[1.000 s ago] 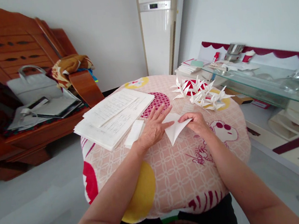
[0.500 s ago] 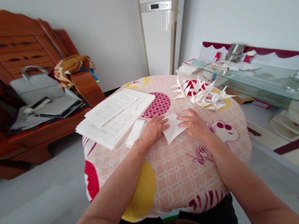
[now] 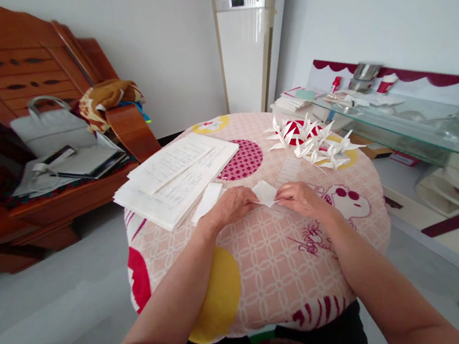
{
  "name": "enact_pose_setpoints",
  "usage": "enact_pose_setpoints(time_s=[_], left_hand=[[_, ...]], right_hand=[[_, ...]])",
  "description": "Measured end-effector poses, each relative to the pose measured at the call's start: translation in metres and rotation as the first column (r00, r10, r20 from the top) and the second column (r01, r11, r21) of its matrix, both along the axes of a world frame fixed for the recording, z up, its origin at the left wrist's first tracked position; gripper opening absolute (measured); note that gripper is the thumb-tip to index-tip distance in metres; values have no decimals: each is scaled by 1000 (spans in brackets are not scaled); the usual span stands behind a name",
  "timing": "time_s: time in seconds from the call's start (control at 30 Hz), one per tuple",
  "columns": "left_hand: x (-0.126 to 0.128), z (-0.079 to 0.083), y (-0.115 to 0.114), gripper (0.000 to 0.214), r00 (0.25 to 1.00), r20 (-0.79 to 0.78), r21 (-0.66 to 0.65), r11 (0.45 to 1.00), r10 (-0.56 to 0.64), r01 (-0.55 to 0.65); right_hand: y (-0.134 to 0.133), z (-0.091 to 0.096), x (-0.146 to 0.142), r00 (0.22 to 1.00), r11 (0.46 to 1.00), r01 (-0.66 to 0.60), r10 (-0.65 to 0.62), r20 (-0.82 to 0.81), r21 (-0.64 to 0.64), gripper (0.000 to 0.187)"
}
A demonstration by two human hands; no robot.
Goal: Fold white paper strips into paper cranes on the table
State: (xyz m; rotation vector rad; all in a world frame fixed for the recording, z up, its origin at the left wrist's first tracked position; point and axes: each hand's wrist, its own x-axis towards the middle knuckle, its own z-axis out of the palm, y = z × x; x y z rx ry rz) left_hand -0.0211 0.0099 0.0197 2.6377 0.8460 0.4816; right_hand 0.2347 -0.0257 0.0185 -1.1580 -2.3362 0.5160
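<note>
Between my hands a small sheet of white paper (image 3: 265, 192) is held by its two sides, its near corner pointing toward me. My left hand (image 3: 236, 204) pinches the left edge, fingers closed. On the opposite edge, my right hand (image 3: 299, 198) has its fingers closed as well. A narrow stack of white paper strips (image 3: 208, 202) lies just left of my left hand. Beyond my right hand a group of folded white paper cranes (image 3: 314, 144) stands on the cloth.
A patterned tablecloth (image 3: 263, 269) covers the round table. Sheets of written paper (image 3: 175, 179) are piled at its left. A glass shelf (image 3: 401, 127) adjoins on the right, with papers and cups. A wooden bench (image 3: 30, 68) with a grey bag (image 3: 52, 130) stands at left.
My fingers were spread on the paper's sides and have now closed on its edges. Both hands have come slightly nearer to me, and the paper looks smaller.
</note>
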Motion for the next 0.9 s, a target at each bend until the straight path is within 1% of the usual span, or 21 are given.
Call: enact_pose_setpoints(time_s=[0.03, 0.1, 0.2, 0.27, 0.3, 0.37, 0.4, 0.43, 0.5, 0.53, 0.57, 0.7, 0.8, 0.9], left_hand=[[-1, 0, 1, 20, 1000, 29, -55, 998, 9, -8], [-2, -1, 4, 18, 995, 79, -147, 988, 61, -49], [-3, -3, 8, 35, 978, 101, -221, 963, 181, -155], [-2, -3, 9, 40, 965, 94, -258, 942, 245, -214], [-1, -3, 9, 38, 955, 91, -274, 929, 281, -247], [3, -3, 8, 27, 928, 88, -299, 899, 361, -321], [5, -4, 7, 20, 911, 86, -304, 881, 404, -362], [7, -4, 7, 17, 891, 85, -305, 863, 446, -402], [11, -7, 5, 24, 855, 87, -290, 834, 511, -469], [13, -8, 5, 29, 843, 90, -277, 826, 531, -491], [14, -9, 5, 32, 836, 93, -264, 823, 540, -502], [16, -12, 4, 36, 845, 85, -224, 837, 527, -499], [17, -11, 3, 38, 857, 38, -178, 847, 514, -500], [18, -11, 2, 39, 865, -17, -135, 856, 501, -498]], right_hand=[[0, 0, 1, 999, 999, 15, -16, -40, -44, 21], [1, -1, 4, 991, 990, 77, -88, -97, -115, 29], [3, -4, 4, 965, 958, 204, -231, -121, -202, 39], [4, -6, 1, 947, 936, 254, -292, -131, -244, 37], [5, -7, -1, 939, 928, 268, -311, -144, -260, 32], [6, -11, -5, 916, 912, 301, -358, -180, -279, 20], [6, -12, -7, 901, 903, 327, -387, -196, -278, 20], [6, -14, -9, 887, 895, 355, -413, -204, -269, 29], [6, -17, -11, 871, 884, 408, -451, -193, -228, 48], [6, -17, -11, 872, 883, 423, -458, -175, -203, 51], [6, -18, -12, 876, 884, 430, -457, -150, -182, 50], [6, -18, -11, 908, 906, 415, -418, -24, -85, 29], [5, -17, -12, 922, 924, 382, -381, 68, -2, 29], [5, -17, -14, 921, 928, 372, -373, 114, 32, 31]])
